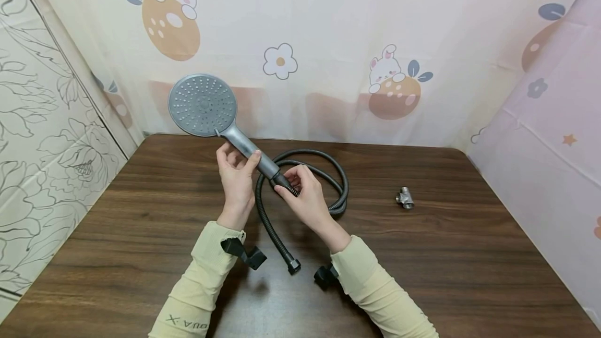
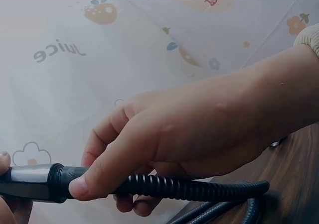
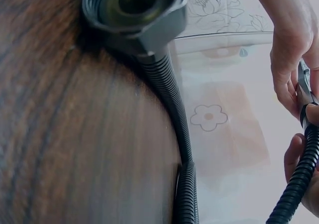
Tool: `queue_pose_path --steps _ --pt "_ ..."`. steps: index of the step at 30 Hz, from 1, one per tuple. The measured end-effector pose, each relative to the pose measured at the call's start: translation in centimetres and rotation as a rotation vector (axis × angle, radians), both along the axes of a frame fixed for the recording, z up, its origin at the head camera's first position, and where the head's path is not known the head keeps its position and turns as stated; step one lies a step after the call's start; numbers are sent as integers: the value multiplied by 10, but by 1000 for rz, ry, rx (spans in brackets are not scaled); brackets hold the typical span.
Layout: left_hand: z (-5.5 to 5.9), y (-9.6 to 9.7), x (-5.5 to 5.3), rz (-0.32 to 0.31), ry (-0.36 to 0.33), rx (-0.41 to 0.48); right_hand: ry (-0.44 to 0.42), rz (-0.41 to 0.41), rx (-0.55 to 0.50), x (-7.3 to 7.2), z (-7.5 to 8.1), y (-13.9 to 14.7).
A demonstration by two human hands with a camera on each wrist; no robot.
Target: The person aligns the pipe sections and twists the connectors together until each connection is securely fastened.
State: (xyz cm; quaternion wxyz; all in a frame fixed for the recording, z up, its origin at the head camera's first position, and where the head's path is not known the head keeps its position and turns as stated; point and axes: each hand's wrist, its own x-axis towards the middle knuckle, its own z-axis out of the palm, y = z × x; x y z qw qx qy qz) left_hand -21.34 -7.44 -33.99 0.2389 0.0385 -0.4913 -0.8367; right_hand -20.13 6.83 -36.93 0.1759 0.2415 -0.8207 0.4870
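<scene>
A grey shower head is held tilted above the table, its round nozzle face turned up. My left hand grips its handle between thumb and fingers. At the handle's lower end, my right hand pinches the dark connector of the shower hose, which meets the handle there. The ribbed black hose lies coiled on the table behind and beside the right hand. Its free end, a hex nut with an open bore, rests on the wood between the forearms. How far the connector is threaded on cannot be told.
A small metal tee fitting lies on the brown wooden table to the right. Behind the table hangs a patterned curtain; a flower-lined panel stands at left. Dark camera mounts sit on both wrists.
</scene>
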Motion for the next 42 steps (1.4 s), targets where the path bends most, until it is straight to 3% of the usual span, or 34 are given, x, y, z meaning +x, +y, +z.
queue_pose_path --steps 42 --pt "0 -1 -2 -14 -4 20 -41 32 22 2 2 0"
